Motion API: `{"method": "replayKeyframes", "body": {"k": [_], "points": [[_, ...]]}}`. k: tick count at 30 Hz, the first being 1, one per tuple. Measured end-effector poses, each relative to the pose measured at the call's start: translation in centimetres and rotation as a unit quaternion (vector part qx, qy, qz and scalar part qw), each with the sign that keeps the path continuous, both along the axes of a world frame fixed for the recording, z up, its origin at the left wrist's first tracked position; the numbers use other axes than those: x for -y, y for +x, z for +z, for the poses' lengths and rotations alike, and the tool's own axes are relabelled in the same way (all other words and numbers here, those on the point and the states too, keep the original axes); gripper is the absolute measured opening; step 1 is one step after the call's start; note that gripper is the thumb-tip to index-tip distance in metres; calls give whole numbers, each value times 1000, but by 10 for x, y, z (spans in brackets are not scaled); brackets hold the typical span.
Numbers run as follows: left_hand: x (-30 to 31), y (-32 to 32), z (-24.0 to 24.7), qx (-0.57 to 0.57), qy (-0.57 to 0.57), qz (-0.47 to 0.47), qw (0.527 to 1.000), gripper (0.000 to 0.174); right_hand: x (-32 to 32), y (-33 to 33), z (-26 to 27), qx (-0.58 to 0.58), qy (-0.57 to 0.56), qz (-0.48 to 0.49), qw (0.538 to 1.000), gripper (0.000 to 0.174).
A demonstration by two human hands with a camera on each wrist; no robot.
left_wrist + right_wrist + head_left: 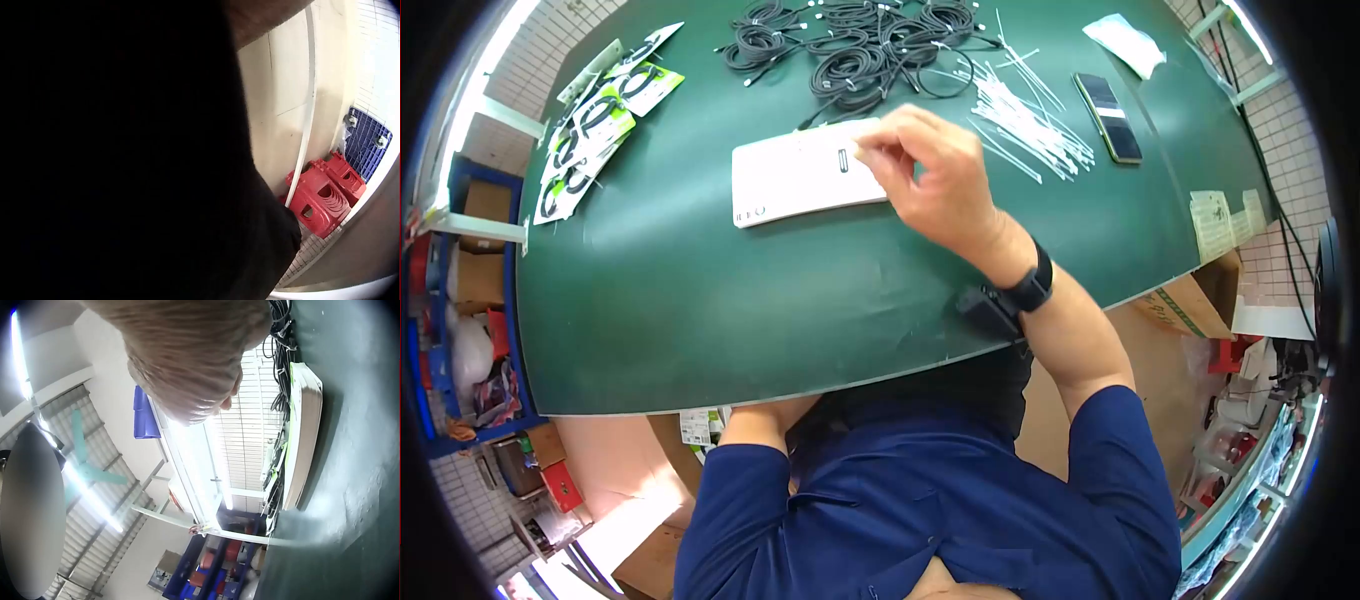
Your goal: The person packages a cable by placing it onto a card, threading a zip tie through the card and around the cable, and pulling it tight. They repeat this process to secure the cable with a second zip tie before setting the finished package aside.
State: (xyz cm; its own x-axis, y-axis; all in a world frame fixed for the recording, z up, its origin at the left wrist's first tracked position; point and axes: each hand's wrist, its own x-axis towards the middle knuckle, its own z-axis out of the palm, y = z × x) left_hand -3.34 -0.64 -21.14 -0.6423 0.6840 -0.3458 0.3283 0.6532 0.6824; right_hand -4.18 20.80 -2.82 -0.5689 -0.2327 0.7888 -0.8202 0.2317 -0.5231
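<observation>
The green table (750, 310) carries everything here. At its far side lie coiled black cables (878, 70), which look bendy and likely to snag on one another. Printed packets (650, 88) overlap along the far left. Right of the middle, a loose spread of white cable ties (1030, 125) fans out; they look light, springy and slick.

The white card stack (795, 180) sits in the middle of the table, just near of the cables. It seems to be many flat cards, stiff singly and fairly weighty together, smooth enough to slide and easily creased at the corners. A single card is best taken by its right edge; the whole stack wants a grip on two opposite sides.

The right hand (940, 185) hangs over the stack's right end, fingers bent in, thumb close to the forefinger; whether it pinches anything thin I cannot tell. The left hand is hidden below the near edge, so its state cannot be told. Farther right lies a phone (1110, 118), with a smaller white packet (1128, 45) beyond it
</observation>
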Motion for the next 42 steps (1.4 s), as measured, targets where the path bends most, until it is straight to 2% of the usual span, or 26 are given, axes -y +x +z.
{"method": "replayKeyframes", "body": {"k": [3,8,14,16,22,26,27,29,30,31,33,34,37,38,41,42], "points": [[-1,-25,1,13,16,5,1000,28,3,1,-5,38,3,6,999,14],[7,-50,4,55,44,26,997,29,9,-8,-18,40,24,49,998,21],[1,-42,20,78,67,45,994,30,10,-3,-16,105,18,78,991,23],[-4,-39,30,70,74,45,994,30,12,-4,-17,93,22,81,992,22],[-31,-9,41,36,102,16,994,32,12,5,-14,79,61,57,993,17],[-39,53,37,37,121,20,992,32,8,0,-12,107,71,0,992,9],[-35,59,45,24,121,25,992,33,6,-8,-7,90,69,5,993,9],[-27,72,61,4,116,29,993,33,-2,-24,-3,67,110,-64,990,10],[-27,81,66,0,114,29,993,33,-2,-32,2,58,106,-65,991,10],[-27,92,70,-1,112,28,993,34,-3,-41,7,28,148,-71,986,13],[-24,109,76,-5,106,29,994,34,-1,-63,17,-35,227,-81,970,20],[-21,117,80,-7,102,31,994,34,2,-72,17,-41,220,-81,971,20],[-19,139,88,-17,97,41,994,35,16,-102,12,-39,400,-116,908,23],[-20,147,89,-18,97,47,994,35,20,-111,9,-45,398,-112,909,23],[-24,179,94,-14,95,62,993,36,31,-129,1,-23,578,-122,806,17],[-20,193,94,-9,131,50,990,42,33,-132,-3,-24,575,-122,809,17]]}}
